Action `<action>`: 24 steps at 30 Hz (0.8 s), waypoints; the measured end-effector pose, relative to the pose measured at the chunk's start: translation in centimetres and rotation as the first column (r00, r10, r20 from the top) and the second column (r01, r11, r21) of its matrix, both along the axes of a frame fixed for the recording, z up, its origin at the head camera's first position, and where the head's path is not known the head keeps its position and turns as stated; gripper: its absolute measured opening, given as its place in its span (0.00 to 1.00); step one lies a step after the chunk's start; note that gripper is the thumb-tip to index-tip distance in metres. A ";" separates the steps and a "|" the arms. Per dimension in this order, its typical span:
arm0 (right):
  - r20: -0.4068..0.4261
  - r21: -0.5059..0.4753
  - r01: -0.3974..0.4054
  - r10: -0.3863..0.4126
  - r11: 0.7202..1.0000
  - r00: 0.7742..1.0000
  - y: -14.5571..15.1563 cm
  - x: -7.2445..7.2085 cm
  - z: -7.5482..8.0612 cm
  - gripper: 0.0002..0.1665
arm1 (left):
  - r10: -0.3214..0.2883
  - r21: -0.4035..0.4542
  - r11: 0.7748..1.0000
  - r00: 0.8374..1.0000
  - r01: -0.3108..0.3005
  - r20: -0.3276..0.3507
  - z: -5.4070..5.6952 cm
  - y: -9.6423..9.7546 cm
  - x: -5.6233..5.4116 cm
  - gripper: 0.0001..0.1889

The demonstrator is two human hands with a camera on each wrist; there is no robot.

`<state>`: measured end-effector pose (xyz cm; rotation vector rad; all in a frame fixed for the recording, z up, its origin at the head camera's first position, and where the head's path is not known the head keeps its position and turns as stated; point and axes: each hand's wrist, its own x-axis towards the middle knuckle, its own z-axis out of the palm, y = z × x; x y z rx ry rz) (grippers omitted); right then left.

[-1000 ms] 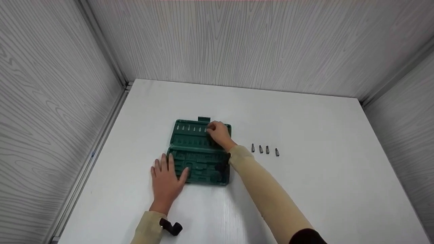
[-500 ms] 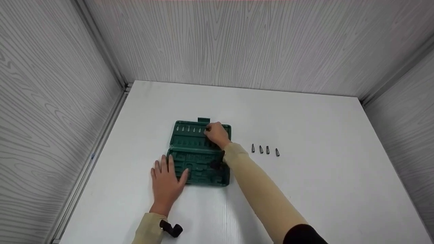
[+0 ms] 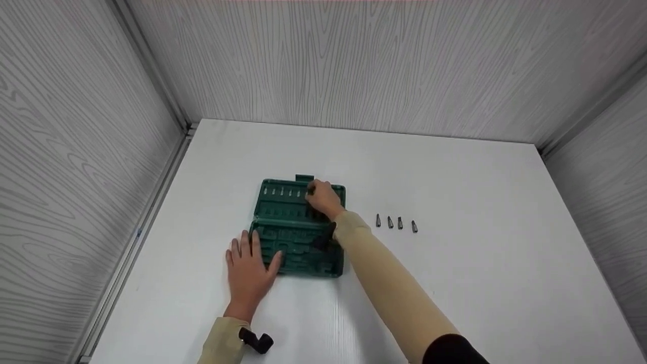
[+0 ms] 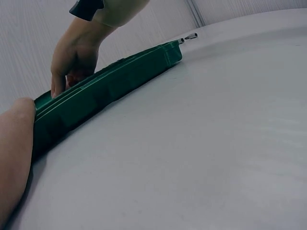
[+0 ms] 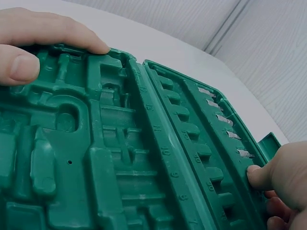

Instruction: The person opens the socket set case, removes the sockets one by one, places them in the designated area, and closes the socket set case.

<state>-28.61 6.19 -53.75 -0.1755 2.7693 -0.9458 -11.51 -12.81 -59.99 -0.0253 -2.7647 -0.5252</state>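
Observation:
A green plastic bit case (image 3: pixel 303 222) lies unfolded on the white table. My left hand (image 3: pixel 248 275) rests spread on its near left corner, fingers along the left side and thumb over the front edge. My right hand (image 3: pixel 323 198) is over the case's far half, its thumb and curled fingers pinching at the bit row. The screwdriver bit there is mostly hidden by the fingers. Left of it, several silver screwdriver bits (image 5: pixel 224 120) sit in their slots, close to the right thumb (image 5: pixel 260 176).
Several loose bits (image 3: pixel 390 222) stand in a row on the table to the right of the case. The case's latch flap (image 3: pixel 304 178) sticks out at the far edge. Wood-grain panels (image 3: pixel 323 65) enclose the table at the back and sides.
My right hand has shifted slightly left along the bit row and now covers the bit that showed beside its fingertips. My left hand and the loose bits stay in place.

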 end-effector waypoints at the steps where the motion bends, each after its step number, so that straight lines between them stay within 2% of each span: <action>1: 0.000 0.005 -0.005 0.005 1.000 1.000 0.0 0.0 0.0 0.21 | 0.000 -0.001 1.000 1.000 0.000 -0.003 0.0 0.0 0.0 0.44; 5: 0.012 0.005 -0.009 0.009 1.000 1.000 0.1 -0.2 -0.1 0.22 | -0.002 -0.007 1.000 1.000 0.002 -0.014 0.1 0.1 -0.1 0.44; 14: 0.011 -0.107 -0.005 0.006 0.994 1.000 0.4 0.1 -0.1 0.18 | -0.002 -0.006 1.000 1.000 0.002 -0.001 0.0 0.0 0.0 0.44; 21: 0.011 -0.017 0.050 -0.050 0.999 0.999 0.0 -0.1 -0.4 0.19 | -0.004 -0.004 1.000 1.000 0.004 0.005 0.0 0.0 -0.1 0.44; 24: -0.010 -0.011 0.078 -0.078 0.997 0.997 -0.3 0.1 -0.5 0.18 | -0.003 -0.006 1.000 1.000 0.003 0.010 0.0 0.0 -0.1 0.44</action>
